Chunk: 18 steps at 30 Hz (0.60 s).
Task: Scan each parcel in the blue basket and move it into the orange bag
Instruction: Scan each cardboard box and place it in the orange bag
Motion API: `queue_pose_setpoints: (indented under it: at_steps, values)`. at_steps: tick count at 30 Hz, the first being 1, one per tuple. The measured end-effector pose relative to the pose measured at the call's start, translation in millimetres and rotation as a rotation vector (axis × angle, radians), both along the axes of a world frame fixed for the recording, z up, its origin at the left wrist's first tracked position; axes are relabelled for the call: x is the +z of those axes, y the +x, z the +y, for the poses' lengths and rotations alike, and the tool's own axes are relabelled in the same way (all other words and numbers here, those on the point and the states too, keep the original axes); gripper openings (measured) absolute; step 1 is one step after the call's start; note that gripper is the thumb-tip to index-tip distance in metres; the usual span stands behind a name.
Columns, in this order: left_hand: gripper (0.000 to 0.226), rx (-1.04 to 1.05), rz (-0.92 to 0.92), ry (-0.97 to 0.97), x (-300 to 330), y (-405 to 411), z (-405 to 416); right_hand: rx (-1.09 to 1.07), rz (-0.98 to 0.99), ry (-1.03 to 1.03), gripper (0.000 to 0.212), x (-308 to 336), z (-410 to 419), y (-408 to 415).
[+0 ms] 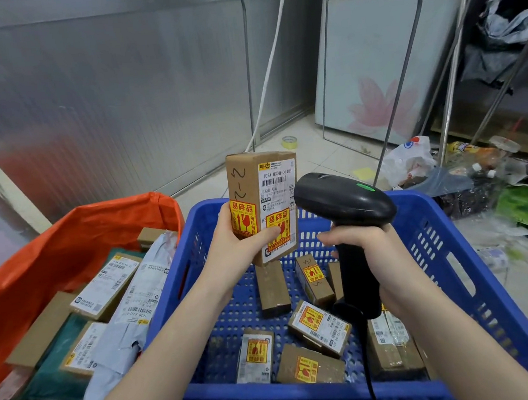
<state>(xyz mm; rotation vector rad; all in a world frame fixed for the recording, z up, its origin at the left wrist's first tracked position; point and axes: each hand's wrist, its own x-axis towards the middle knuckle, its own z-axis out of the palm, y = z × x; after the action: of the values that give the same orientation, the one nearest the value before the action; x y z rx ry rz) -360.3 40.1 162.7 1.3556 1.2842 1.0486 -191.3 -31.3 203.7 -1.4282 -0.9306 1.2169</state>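
Even, diffuse indoor light, moderately bright, no hard shadows; soft glare on frosted wall panels (90,87); strong wide-angle bowing at frame edges, metal frame (332,48) curves visibly; centre sharp, parcel label (277,198) legible; right-edge litter (513,195) smeared, soft.

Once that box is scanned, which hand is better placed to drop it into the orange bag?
The left hand. It already grips the upright box, and the orange bag lies on its side. The right hand is busy holding the scanner.

bag (76,237) left of basket (454,246) — parcels (320,326) inside
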Motion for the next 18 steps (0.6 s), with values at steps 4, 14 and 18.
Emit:
queue_pose_setpoints:
  at_steps: [4, 14, 18]
  values:
    - [0.061, -0.005, -0.006, -0.018, -2, 0, 2, 0.002, -0.009, 0.016, 0.043, 1, 0, -1]
    - [0.072, 0.036, -0.013, -0.071, 1, 1, 3, 0.032, -0.023, 0.058, 0.007, -1, 4, 1]
    - [0.056, 0.07, -0.022, -0.032, 10, -5, 0, 0.075, -0.035, 0.061, 0.012, -3, 6, -6]
